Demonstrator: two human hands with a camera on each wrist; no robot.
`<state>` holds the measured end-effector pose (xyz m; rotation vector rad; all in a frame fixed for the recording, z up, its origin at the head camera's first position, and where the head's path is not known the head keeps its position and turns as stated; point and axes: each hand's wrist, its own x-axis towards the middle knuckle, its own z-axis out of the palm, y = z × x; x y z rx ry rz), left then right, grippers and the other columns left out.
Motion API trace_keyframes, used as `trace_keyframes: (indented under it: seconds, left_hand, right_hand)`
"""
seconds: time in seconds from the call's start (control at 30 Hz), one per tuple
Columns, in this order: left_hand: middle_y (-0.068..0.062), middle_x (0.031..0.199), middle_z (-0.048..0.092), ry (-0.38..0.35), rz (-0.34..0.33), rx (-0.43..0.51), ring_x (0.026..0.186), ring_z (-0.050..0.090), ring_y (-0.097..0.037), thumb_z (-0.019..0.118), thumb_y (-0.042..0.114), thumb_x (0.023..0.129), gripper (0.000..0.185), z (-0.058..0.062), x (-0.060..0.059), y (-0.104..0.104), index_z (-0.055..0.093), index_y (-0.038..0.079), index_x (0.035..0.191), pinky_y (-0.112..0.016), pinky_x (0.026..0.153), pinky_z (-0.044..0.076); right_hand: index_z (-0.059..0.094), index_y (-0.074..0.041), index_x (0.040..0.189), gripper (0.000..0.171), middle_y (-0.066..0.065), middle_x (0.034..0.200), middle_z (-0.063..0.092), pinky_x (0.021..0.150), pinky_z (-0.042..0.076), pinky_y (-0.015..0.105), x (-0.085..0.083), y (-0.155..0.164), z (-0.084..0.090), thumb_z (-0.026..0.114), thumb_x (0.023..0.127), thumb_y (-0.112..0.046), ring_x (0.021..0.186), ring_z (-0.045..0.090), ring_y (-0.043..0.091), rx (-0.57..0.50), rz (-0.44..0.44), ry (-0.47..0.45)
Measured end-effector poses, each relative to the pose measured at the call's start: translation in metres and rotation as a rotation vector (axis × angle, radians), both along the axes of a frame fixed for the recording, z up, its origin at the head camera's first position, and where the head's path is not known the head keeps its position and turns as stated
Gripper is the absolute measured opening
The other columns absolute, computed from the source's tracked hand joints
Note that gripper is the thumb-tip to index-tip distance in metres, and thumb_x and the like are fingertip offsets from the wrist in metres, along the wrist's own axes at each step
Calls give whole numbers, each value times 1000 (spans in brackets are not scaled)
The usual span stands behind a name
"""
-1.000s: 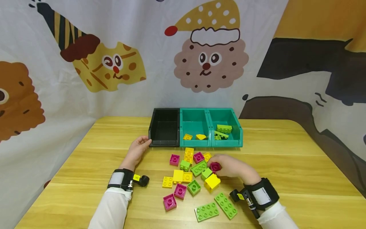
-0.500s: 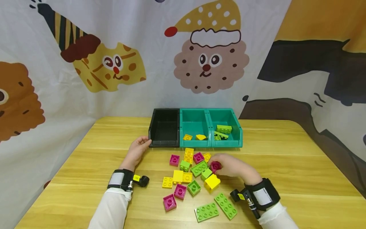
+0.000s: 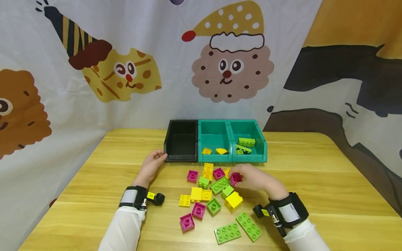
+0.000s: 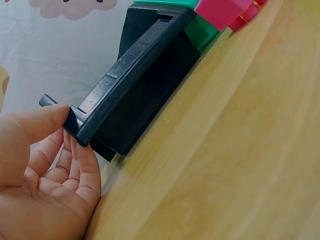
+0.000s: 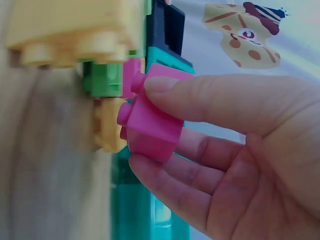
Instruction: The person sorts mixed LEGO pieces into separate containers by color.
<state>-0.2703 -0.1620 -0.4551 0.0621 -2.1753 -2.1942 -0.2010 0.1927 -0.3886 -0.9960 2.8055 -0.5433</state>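
My left hand (image 3: 150,167) pinches the front left corner of the black bin (image 4: 135,75), thumb on the rim and fingers beneath. In my right hand (image 3: 255,177) is a pink toy brick (image 5: 157,117), held between thumb and fingers with its studs facing the table in the right wrist view. Around that hand lie a yellow brick (image 3: 233,201), a small green brick (image 3: 227,191), a long green brick (image 3: 220,185) and another pink brick (image 3: 218,173). A yellow brick (image 3: 226,172) is partly hidden behind the right fingers.
Beside the black bin stand a teal bin (image 3: 215,131) with two yellow pieces and a second teal bin (image 3: 263,146) with several green bricks. Two long green bricks (image 3: 228,233) lie near the front. Several pink, yellow and green bricks spread left of the right hand. A printed curtain (image 3: 176,76) hangs behind.
My right hand has shifted slightly toward the bins with the pink brick, whose underside hollow no longer faces up as plainly. The left hand has stayed at the black bin.
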Motion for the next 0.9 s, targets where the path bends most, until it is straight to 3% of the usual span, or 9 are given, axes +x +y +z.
trace_keyframes:
  seconds: [0.3, 0.5, 0.7, 0.9]
  left_hand:
    - [10, 78, 51, 10, -1, -1, 73, 46, -4, 57, 6, 93, 16, 0, 0, 0, 51, -1, 107, -17, 68, 41]
    - [9, 79, 50, 5, -4, -2, 73, 45, -4, 58, 7, 93, 17, 1, 1, 0, 51, -1, 107, -17, 68, 41]
    - [9, 79, 50, 4, -5, -7, 72, 45, -4, 57, 7, 93, 18, 1, 0, 1, 50, -1, 108, -17, 68, 41]
    - [9, 77, 49, 8, 0, -9, 71, 44, -4, 57, 6, 93, 17, 1, 2, 1, 51, -1, 107, -17, 66, 40]
  right_hand:
    - [65, -11, 105, 21, 0, 100, 63, 76, 49, 30, -8, -19, 28, 70, 86, -14, 85, 52, 15, -6, -25, 60]
    - [64, -10, 109, 24, 2, 104, 64, 81, 51, 34, -19, -38, 43, 69, 86, -17, 93, 54, 19, -41, -35, 121]
    - [63, -12, 114, 26, 2, 105, 62, 82, 51, 32, -32, -68, 46, 68, 88, -17, 93, 54, 17, -80, -40, 133]
    - [62, -13, 117, 30, 2, 110, 62, 83, 51, 28, -40, -103, 45, 67, 88, -19, 95, 55, 16, -52, -36, 127]
